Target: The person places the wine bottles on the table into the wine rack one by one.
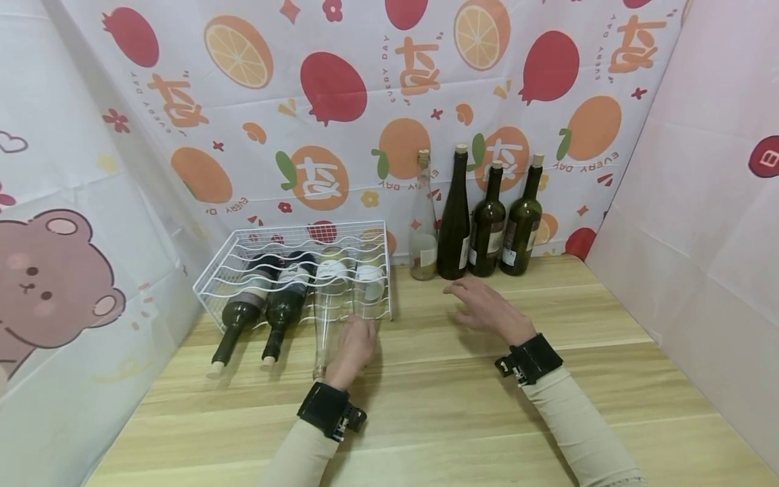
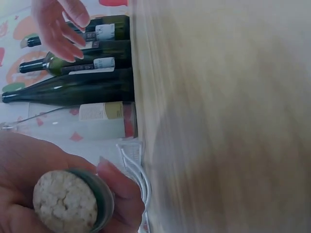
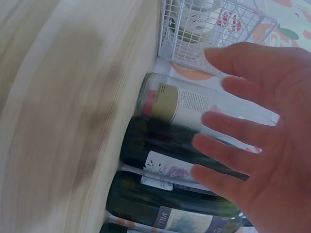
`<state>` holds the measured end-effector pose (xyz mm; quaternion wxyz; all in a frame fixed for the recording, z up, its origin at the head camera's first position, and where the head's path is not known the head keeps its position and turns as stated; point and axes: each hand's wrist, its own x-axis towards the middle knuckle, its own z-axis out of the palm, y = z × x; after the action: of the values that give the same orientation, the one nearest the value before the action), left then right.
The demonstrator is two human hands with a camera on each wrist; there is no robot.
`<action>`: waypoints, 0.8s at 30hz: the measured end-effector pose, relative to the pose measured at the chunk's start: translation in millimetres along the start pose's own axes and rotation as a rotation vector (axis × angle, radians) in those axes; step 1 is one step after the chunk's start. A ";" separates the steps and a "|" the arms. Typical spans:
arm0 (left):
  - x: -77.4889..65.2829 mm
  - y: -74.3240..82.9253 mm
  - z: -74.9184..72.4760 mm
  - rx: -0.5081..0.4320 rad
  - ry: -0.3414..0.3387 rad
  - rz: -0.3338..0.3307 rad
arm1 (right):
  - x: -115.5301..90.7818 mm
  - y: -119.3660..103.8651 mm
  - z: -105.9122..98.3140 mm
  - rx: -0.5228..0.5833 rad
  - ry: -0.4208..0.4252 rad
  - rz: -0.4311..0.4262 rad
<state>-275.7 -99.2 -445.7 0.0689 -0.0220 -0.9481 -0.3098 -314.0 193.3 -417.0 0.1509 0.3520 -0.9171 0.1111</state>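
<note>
My left hand (image 1: 355,346) grips the neck of a clear glass bottle (image 1: 368,291), the rightmost one lying in the white wire rack (image 1: 390,291). Its cork (image 2: 65,201) pokes out of the fist in the left wrist view. Fingers spread and holding nothing, my right hand (image 1: 489,311) hovers over the table in front of the standing bottles. Nearest to it are a tall dark green bottle (image 1: 453,237) and a green bottle with a label (image 1: 487,233). A clear corked bottle (image 1: 424,237) stands between the rack and these.
Another labelled green bottle (image 1: 521,233) stands at the right of the row. Left in the rack lie two dark bottles (image 1: 241,311) and a second clear bottle (image 1: 325,304), necks toward me. Behind hangs a fruit-print cloth (image 1: 365,155); the wooden table (image 1: 462,419) lies beneath.
</note>
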 end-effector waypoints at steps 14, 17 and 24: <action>1.0 -2.3 4.3 0.011 -0.003 0.002 | 0.8 -6.1 -0.8 0.145 -0.332 0.163; 0.2 -2.2 4.0 0.018 -0.016 -0.004 | 0.6 -6.3 -1.0 0.144 -0.334 0.157; -7.5 1.8 0.6 0.207 0.047 0.057 | -0.1 -5.6 0.1 0.143 -0.329 0.155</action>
<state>-268.2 -97.4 -446.2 0.1019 -0.0343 -0.9721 -0.2084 -310.2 189.3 -416.5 -0.0353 0.3035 -0.9435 0.1282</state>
